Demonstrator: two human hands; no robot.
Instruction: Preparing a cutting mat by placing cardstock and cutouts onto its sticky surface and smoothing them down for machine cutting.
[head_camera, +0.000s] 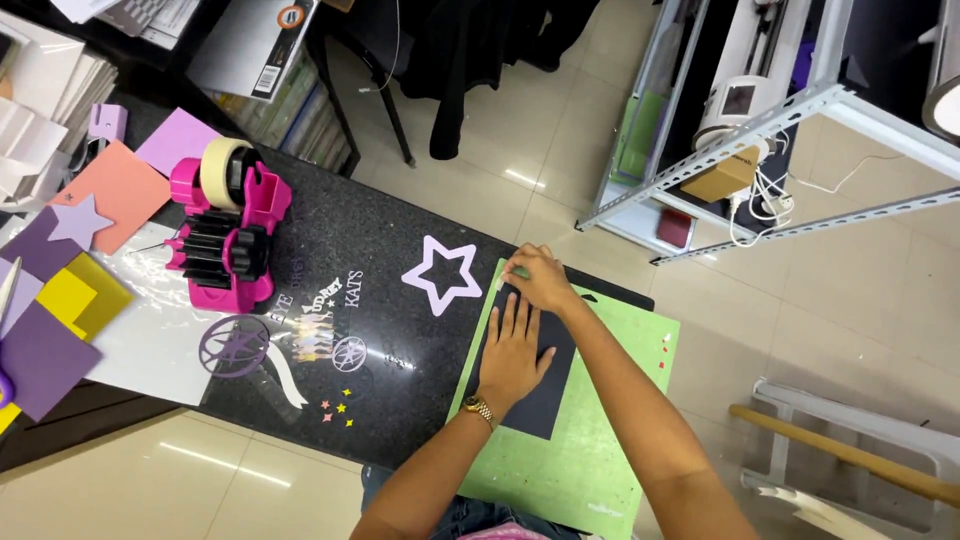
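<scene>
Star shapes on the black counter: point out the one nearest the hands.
The large lilac star outline, hollow in the middle, just left of the green mat and the right hand. The solid purple star and tiny stars lie farther left.

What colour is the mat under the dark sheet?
Light green cutting mat, seen in the head view.

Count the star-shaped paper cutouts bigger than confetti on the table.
2. A lilac star outline lies on the black table just left of the green mat; a solid lilac star rests on the coloured sheets at far left. Others may be hidden under papers.
</scene>
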